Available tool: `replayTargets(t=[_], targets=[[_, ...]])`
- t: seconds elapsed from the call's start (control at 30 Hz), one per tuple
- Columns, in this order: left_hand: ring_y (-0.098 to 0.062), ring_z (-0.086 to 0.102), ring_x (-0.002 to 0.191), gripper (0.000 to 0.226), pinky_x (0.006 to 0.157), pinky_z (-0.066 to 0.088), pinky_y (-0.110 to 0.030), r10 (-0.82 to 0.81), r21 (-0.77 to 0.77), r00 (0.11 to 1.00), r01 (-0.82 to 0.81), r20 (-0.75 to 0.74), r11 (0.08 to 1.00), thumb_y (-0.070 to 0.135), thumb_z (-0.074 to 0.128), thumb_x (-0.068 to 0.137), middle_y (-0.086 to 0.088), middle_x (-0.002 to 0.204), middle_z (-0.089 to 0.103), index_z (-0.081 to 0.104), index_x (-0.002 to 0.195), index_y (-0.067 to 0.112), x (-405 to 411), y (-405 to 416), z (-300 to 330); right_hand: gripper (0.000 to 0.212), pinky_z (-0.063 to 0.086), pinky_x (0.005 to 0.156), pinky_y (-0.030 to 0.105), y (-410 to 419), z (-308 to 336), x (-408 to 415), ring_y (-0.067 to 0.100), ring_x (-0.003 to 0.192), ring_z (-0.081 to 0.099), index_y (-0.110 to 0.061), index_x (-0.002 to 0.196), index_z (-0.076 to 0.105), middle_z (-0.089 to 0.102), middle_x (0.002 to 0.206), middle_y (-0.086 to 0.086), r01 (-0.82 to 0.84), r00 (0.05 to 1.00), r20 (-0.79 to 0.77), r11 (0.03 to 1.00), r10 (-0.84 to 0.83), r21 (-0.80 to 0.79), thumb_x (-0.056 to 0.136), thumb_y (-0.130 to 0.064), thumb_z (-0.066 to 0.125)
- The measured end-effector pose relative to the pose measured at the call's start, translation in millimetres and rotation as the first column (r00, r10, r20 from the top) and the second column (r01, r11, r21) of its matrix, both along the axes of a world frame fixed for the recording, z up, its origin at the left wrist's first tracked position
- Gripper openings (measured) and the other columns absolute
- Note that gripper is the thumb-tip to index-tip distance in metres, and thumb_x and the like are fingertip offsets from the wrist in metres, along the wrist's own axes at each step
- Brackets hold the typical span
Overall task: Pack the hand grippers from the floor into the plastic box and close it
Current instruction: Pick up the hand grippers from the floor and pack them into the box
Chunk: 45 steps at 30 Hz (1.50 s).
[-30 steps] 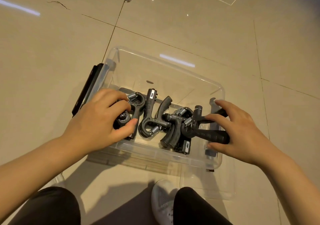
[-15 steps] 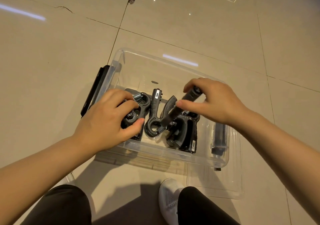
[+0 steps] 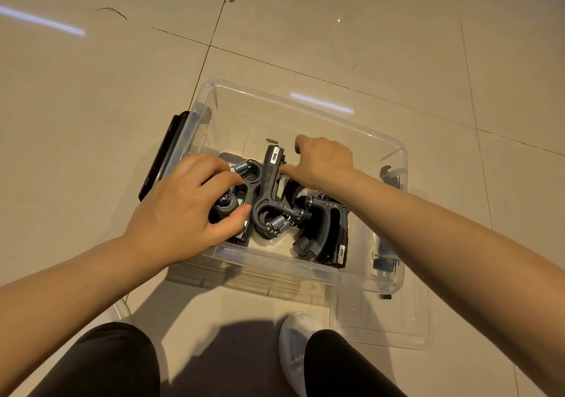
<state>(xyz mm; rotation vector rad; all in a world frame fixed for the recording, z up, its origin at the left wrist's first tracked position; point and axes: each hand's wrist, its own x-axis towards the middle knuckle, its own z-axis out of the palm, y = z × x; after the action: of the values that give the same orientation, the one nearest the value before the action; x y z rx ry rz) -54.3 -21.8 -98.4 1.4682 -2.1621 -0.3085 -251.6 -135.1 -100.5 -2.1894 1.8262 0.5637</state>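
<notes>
A clear plastic box (image 3: pixel 305 103) stands open on the tiled floor with several black hand grippers in it. My left hand (image 3: pixel 183 207) reaches in at the box's left end and grips a gripper with a steel spring (image 3: pixel 244 168). Beside it lies a second gripper (image 3: pixel 270 188), its handle pointing away from me. My right hand (image 3: pixel 324 161) is low in the middle of the box, fingers curled round a dark handle (image 3: pixel 293 188) mostly hidden under the palm, thumb against the second gripper. More grippers are piled (image 3: pixel 327 228) under my right wrist.
The clear lid (image 3: pixel 382 329) lies flat on the floor at the box's near right corner. Black latches hang at the left end (image 3: pixel 165 155) and right end (image 3: pixel 389 179) of the box. My white shoe (image 3: pixel 296 335) and dark trouser legs are just in front.
My right hand carried a gripper from the right end to the middle of the box and has now lowered it in. My left hand kept its hold on the left gripper.
</notes>
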Motion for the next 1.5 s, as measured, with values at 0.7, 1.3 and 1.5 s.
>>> replayTargets(t=[0.7, 1.3, 1.5], targets=[[-0.022, 0.051, 0.097, 0.041, 0.072, 0.050, -0.037, 0.030, -0.004, 0.999, -0.030, -0.038, 1.000, 0.042, 0.052, 0.082, -0.009, 0.099, 0.058, 0.066, 0.096, 0.006, -1, -1, 1, 0.064, 0.013, 0.114, 0.048, 48, -42, -35, 0.030, 0.134, 0.031, -0.040, 0.146, 0.020, 0.026, 0.149, 0.016, -0.486, 0.868, 0.099, 0.873, 0.487, -0.044, 0.090, -0.050, 0.050], [-0.023, 0.042, 0.116, 0.052, 0.092, 0.040, -0.046, 0.158, -0.027, 0.954, -0.170, -0.254, 0.985, 0.053, 0.028, 0.093, -0.006, 0.126, 0.041, 0.038, 0.129, 0.017, 5, -3, 4, 0.040, 0.047, 0.092, 0.029, 66, 33, 11, 0.007, 0.102, 0.061, -0.018, 0.116, 0.064, 0.067, 0.109, -0.009, -0.181, 0.452, 0.888, 0.984, 0.086, -0.004, 0.077, -0.017, 0.074], [-0.017, 0.043, 0.115, 0.041, 0.091, 0.043, -0.047, 0.227, 0.065, 0.921, -0.218, -0.317, 0.974, 0.040, 0.032, 0.094, -0.002, 0.125, 0.041, 0.041, 0.129, 0.021, 7, -4, 4, 0.043, 0.042, 0.095, 0.044, 50, 7, 21, 0.018, 0.104, 0.062, -0.022, 0.112, 0.065, 0.068, 0.108, -0.007, -0.462, 0.637, 0.532, 0.829, 0.557, -0.315, 0.070, -0.018, 0.077]])
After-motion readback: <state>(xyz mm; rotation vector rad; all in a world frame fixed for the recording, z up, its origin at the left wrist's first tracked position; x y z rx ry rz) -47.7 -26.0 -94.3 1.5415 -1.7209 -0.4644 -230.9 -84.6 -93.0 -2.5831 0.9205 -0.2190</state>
